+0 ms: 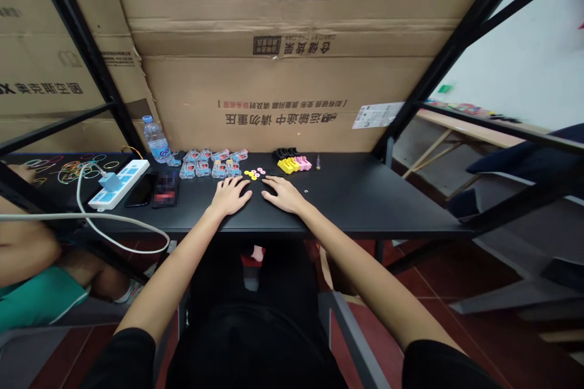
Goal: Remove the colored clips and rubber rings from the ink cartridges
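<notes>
My left hand (229, 196) lies flat on the black tabletop (356, 206), fingers spread and holding nothing. Opposite it, my right hand (283, 194) also rests palm down with its fingers apart. Between and just beyond the fingertips is a small group of yellow and pink ring-like pieces (253, 174). Some small black pieces (272, 173) lie by the right fingertips, partly hidden. Behind the left hand stand two rows of small clear packs with blue and red parts (202, 169). Yellow clip-like pieces (288, 165), pink ones (302, 163) and black ones (285, 152) sit beyond the right hand.
At left are a water bottle (156, 138), a white power strip (119, 184) with a looping cable, a phone (140, 190) and a dark packet (165, 189). A small pointed item (318, 162) stands at right. Cardboard (255, 82) backs the table. Another person's arm (25, 243) shows at far left.
</notes>
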`<action>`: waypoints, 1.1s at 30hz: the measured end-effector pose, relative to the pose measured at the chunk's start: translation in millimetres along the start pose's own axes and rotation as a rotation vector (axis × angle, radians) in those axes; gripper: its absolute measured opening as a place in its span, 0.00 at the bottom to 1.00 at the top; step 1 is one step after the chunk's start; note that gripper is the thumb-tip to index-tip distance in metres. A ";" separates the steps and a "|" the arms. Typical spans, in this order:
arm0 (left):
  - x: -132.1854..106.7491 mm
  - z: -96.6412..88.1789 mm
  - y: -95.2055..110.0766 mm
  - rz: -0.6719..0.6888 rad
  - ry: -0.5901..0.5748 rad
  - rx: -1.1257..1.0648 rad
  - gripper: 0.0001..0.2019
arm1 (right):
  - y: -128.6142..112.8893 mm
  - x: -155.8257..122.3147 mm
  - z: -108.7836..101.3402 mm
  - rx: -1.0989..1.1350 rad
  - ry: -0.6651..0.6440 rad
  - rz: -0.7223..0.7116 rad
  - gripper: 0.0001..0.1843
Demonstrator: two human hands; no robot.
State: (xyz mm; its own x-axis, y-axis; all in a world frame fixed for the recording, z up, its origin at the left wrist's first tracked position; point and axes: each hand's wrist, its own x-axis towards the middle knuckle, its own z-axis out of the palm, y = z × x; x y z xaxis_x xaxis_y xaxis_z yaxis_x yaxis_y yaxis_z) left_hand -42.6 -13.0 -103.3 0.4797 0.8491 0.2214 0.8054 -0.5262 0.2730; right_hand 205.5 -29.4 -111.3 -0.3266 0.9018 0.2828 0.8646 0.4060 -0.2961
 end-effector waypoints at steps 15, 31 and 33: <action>0.6 -2.6 -1.3 -0.012 -0.011 -0.028 0.25 | 2.4 -0.1 2.1 0.010 0.009 0.000 0.28; 4.4 -1.2 -5.7 -0.012 0.112 -0.360 0.24 | 11.0 3.0 11.3 0.241 0.095 0.018 0.30; 9.7 -3.4 -6.6 -0.026 0.191 -0.541 0.30 | 14.0 7.2 10.5 0.478 0.190 0.081 0.33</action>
State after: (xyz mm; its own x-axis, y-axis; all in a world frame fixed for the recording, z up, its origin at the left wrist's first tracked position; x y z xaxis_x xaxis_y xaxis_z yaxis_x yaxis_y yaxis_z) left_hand -44.5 -1.5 -99.8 0.3505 0.8648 0.3595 0.4991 -0.4973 0.7097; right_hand 211.3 -15.6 -123.0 -0.1526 0.9085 0.3890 0.5990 0.3981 -0.6948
